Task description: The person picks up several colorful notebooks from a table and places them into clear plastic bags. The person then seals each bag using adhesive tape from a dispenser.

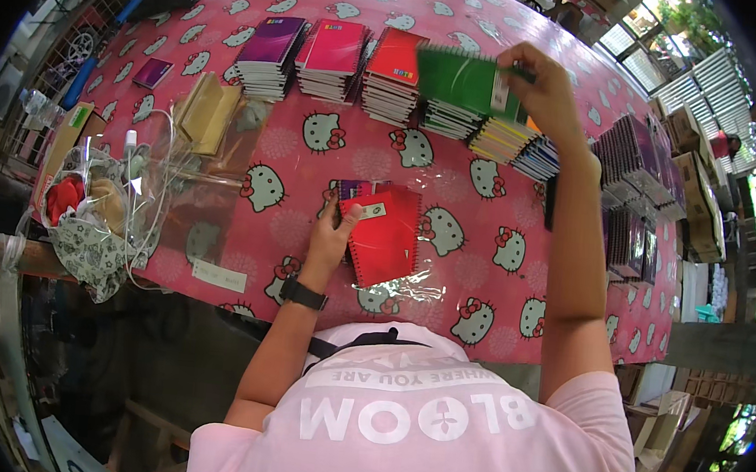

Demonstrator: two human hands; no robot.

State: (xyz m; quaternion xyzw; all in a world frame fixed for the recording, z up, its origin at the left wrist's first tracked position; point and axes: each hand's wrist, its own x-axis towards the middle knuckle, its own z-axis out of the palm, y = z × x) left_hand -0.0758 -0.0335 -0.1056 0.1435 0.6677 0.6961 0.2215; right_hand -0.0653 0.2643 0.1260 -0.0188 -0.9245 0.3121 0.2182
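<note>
My left hand [331, 239] grips a red spiral notebook [392, 248] near the front of the table, thumb on a pale label at its top. The edge of a purple notebook [352, 189] shows underneath. At the back, my right hand [535, 86] pinches a green spiral notebook [456, 79] by its right end. This notebook is tilted up over the green stack [449, 121], whose page edges show below it. To the left of it stand a red stack [393, 84], a pink stack [331, 57] and a purple stack [269, 47].
Yellow-edged [499, 140] and blue-edged notebooks [538, 157] stand right of the green stack, partly behind my right arm. Wrapped dark notebooks [640, 165] line the table's right side. At left are a clear plastic bag [93, 202], a white cable and a tan box [209, 113].
</note>
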